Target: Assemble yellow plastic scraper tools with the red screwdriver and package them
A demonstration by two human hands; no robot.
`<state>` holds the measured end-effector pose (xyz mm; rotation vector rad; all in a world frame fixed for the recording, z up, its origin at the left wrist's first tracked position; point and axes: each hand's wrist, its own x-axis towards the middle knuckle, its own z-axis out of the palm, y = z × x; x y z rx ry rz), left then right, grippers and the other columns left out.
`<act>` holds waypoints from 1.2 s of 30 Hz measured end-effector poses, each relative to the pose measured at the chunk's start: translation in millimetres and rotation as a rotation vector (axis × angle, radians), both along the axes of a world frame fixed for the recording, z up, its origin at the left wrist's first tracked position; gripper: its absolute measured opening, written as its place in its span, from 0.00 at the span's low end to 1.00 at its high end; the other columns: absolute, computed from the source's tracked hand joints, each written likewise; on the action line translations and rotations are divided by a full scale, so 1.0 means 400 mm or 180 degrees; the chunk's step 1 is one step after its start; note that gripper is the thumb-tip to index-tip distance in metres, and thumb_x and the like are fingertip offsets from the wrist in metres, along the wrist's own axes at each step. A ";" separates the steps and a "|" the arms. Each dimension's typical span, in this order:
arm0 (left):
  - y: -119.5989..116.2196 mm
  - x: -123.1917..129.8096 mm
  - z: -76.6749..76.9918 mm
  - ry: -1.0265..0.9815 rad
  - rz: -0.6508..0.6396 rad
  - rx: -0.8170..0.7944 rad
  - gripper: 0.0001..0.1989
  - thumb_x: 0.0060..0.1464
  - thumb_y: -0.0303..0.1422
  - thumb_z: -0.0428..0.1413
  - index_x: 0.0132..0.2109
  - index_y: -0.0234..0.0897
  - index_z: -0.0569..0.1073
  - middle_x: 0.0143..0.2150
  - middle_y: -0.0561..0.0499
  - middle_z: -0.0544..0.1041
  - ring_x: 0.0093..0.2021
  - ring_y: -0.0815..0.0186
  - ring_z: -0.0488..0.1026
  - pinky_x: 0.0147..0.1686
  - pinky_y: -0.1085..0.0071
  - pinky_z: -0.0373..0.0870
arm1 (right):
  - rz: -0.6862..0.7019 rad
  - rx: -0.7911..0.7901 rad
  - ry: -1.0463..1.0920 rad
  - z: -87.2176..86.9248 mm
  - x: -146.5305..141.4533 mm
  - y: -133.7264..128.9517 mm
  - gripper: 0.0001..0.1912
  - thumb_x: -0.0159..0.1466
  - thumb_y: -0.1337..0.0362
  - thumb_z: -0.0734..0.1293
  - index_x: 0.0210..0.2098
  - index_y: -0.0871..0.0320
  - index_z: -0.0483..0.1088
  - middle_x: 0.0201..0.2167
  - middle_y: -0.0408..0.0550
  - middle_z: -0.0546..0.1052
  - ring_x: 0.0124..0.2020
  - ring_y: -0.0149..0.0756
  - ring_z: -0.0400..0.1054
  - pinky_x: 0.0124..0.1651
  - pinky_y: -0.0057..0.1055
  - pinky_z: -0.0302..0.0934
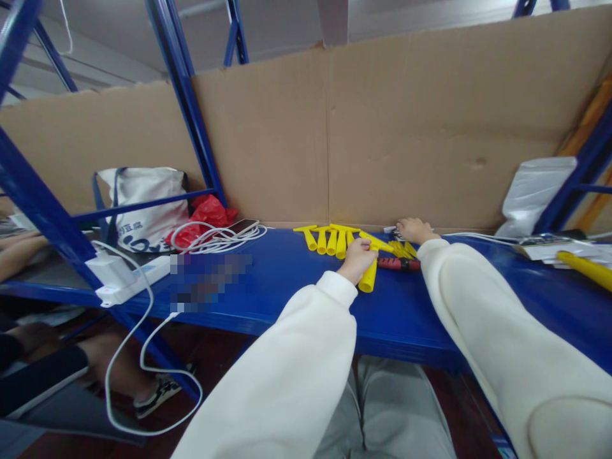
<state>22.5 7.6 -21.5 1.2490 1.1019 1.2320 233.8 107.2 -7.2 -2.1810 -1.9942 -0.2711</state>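
Observation:
My left hand (358, 260) is closed around a yellow T-shaped plastic piece (368, 279), its hollow tubular end pointing toward me. Beyond it, several matching yellow T-shaped pieces (331, 242) lie in a row by the cardboard. My right hand (415, 230) reaches to the back of the table with its fingers bent over small pale and metallic bits (395, 234); what it pinches is too small to make out. Between the hands lies a red-and-black tool (396, 264), with a pile of small yellow parts (404, 249) just behind it.
A cardboard wall (401, 127) backs the blue table (272, 280). Leftward are coiled white cable (229, 239), a red bag (205, 217), a cloth bag (148, 204) and a power strip (138, 280). A yellow tube (586, 271) lies far right. Another person's arm (21, 255) shows at left.

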 end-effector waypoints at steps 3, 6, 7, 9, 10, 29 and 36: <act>0.007 -0.001 -0.003 -0.0117 -0.0035 -0.0015 0.18 0.41 0.13 0.62 0.39 0.33 0.78 0.46 0.41 0.80 0.52 0.57 0.77 0.55 0.64 0.71 | -0.0016 -0.0093 -0.0064 0.002 0.003 0.007 0.30 0.73 0.60 0.46 0.60 0.55 0.73 0.65 0.58 0.71 0.65 0.56 0.62 0.61 0.60 0.58; 0.007 -0.001 -0.002 -0.0148 -0.0039 -0.0027 0.18 0.41 0.12 0.62 0.39 0.33 0.78 0.46 0.41 0.80 0.52 0.57 0.77 0.55 0.64 0.71 | -0.0015 -0.0080 -0.0146 0.006 -0.002 0.014 0.30 0.73 0.60 0.47 0.61 0.55 0.73 0.65 0.58 0.71 0.65 0.55 0.62 0.61 0.60 0.57; 0.007 0.000 -0.001 -0.0133 -0.0024 -0.0039 0.18 0.41 0.13 0.62 0.39 0.33 0.78 0.46 0.41 0.80 0.51 0.57 0.77 0.55 0.64 0.71 | -0.0014 -0.0061 -0.0177 0.007 -0.005 0.016 0.29 0.73 0.60 0.47 0.61 0.54 0.73 0.65 0.58 0.71 0.65 0.55 0.62 0.61 0.60 0.57; 0.005 0.002 0.000 -0.0097 0.0019 -0.0055 0.18 0.42 0.13 0.61 0.40 0.33 0.77 0.46 0.41 0.80 0.50 0.58 0.77 0.54 0.64 0.71 | -0.0009 -0.0072 -0.0246 0.011 -0.011 0.023 0.29 0.72 0.60 0.48 0.62 0.54 0.72 0.65 0.58 0.71 0.65 0.54 0.62 0.61 0.59 0.57; 0.004 0.003 0.000 -0.0086 0.0044 -0.0058 0.18 0.42 0.13 0.60 0.40 0.33 0.77 0.46 0.42 0.80 0.50 0.58 0.77 0.54 0.65 0.71 | -0.0013 -0.0119 -0.0280 0.014 -0.014 0.027 0.29 0.72 0.60 0.48 0.62 0.54 0.72 0.65 0.59 0.71 0.65 0.54 0.63 0.61 0.59 0.57; 0.017 0.011 -0.003 0.0092 0.0078 -0.0013 0.19 0.44 0.15 0.59 0.43 0.34 0.77 0.48 0.41 0.80 0.52 0.59 0.77 0.55 0.66 0.72 | 0.0115 -0.0471 -0.0649 0.012 -0.032 0.088 0.24 0.66 0.59 0.61 0.58 0.59 0.73 0.55 0.62 0.78 0.58 0.52 0.72 0.56 0.45 0.62; 0.014 0.012 -0.004 0.0046 0.0081 -0.0010 0.18 0.44 0.14 0.59 0.43 0.34 0.76 0.48 0.41 0.80 0.52 0.60 0.76 0.54 0.67 0.72 | 0.0123 -0.0376 -0.0764 0.007 -0.043 0.079 0.23 0.66 0.66 0.60 0.57 0.60 0.75 0.54 0.65 0.79 0.58 0.51 0.72 0.57 0.45 0.63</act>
